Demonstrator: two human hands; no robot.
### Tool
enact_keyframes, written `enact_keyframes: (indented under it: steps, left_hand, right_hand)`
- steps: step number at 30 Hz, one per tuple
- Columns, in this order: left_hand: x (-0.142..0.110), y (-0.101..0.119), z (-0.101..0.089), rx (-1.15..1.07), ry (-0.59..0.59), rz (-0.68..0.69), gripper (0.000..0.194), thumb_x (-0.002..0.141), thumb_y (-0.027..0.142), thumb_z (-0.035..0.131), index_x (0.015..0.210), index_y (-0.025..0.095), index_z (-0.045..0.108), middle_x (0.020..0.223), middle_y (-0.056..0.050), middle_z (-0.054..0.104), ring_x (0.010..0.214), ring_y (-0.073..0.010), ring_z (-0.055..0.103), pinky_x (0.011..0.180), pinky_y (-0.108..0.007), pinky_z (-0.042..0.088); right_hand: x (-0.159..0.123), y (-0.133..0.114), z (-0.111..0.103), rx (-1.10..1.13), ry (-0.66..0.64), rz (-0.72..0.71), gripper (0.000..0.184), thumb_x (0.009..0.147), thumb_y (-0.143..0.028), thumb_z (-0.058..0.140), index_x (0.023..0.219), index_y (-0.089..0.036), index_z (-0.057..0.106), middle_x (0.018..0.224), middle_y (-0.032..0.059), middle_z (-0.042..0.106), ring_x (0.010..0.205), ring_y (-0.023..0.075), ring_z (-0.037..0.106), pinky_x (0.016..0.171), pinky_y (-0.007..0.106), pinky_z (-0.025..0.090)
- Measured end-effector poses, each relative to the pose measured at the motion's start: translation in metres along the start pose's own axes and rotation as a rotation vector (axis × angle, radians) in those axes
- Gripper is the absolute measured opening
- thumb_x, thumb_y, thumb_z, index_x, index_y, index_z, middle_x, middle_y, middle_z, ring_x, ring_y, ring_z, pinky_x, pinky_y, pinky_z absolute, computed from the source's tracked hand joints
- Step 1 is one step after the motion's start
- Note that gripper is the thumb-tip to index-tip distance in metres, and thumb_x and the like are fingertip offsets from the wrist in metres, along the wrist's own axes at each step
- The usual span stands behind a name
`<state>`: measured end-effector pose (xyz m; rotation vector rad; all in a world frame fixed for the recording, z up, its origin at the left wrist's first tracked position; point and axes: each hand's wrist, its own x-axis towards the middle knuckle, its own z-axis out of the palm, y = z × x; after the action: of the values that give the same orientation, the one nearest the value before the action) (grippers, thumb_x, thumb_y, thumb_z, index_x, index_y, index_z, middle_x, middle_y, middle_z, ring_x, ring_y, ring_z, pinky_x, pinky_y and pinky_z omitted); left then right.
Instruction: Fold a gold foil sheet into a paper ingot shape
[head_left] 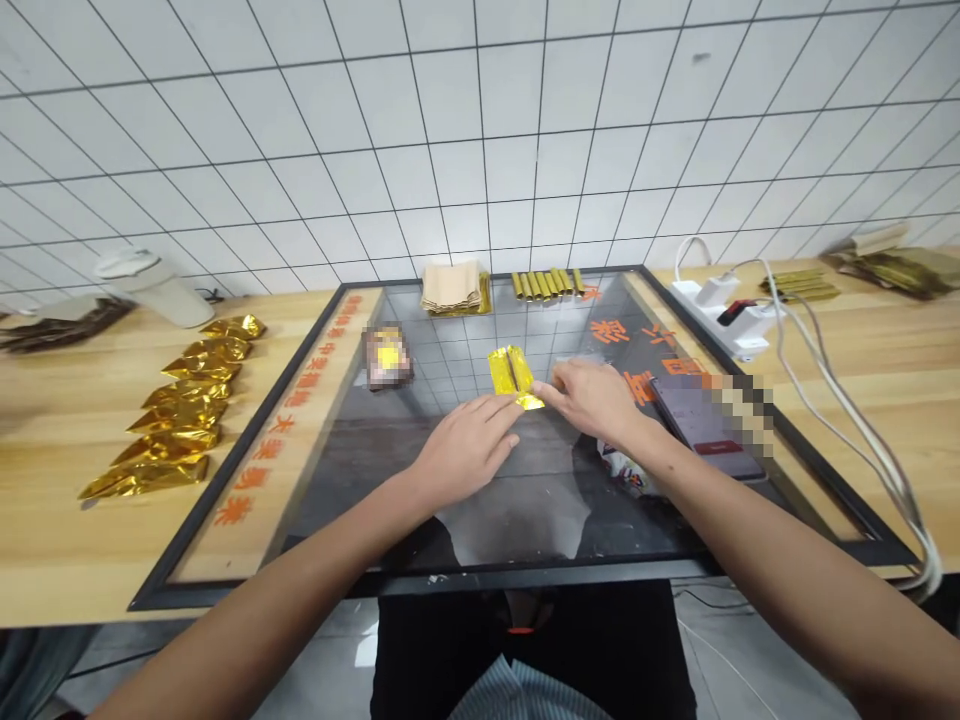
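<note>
A folded sheet of gold foil paper lies on the glass top of a black-framed table. My left hand rests palm down just below it, fingers stretched flat and pressing on the paper's near edge. My right hand comes in from the right, its fingertips pinching the paper's lower right corner.
Several folded gold pieces lie in a column on the wooden bench at left. A stack of brown paper and rolled gold tubes sit at the back. A phone, a power strip and cables lie at right.
</note>
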<state>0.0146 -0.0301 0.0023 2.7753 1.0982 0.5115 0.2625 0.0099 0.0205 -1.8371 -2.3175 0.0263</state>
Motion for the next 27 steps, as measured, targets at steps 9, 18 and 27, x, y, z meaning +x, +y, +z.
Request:
enact_keyframes:
  steps: [9,18,27]
  left_hand:
    - [0.037,-0.013,0.003,0.24,-0.067,0.039,0.033,0.111,0.021,0.047,0.135,0.021,0.069,0.122,-0.01,0.069,0.111,-0.0286,0.065,0.093,-0.044,0.055]
    - [0.041,-0.043,-0.007,0.082,-0.107,0.129,0.028,0.107,0.013,0.045,0.117,0.02,0.07,0.124,-0.008,0.076,0.116,-0.0263,0.069,0.1,-0.044,0.053]
    - [0.039,-0.053,0.003,0.08,-0.006,0.204,0.04,0.103,0.004,0.044,0.124,0.021,0.073,0.141,-0.008,0.072,0.139,-0.0278,0.061,0.116,-0.049,0.05]
  right_hand:
    - [0.002,0.007,-0.003,0.113,0.035,0.035,0.044,0.114,-0.054,0.044,0.097,-0.024,0.072,0.097,0.0058,0.079,0.085,0.0238,0.07,0.067,0.035,0.034]
    - [0.009,0.017,0.006,0.244,0.203,-0.071,0.037,0.111,-0.037,0.05,0.136,-0.019,0.07,0.127,0.0131,0.073,0.104,0.0282,0.07,0.083,0.038,0.049]
    - [0.012,0.021,0.007,0.288,0.2,-0.142,0.031,0.109,-0.03,0.051,0.125,-0.019,0.075,0.121,0.0129,0.075,0.109,0.0292,0.069,0.09,0.04,0.051]
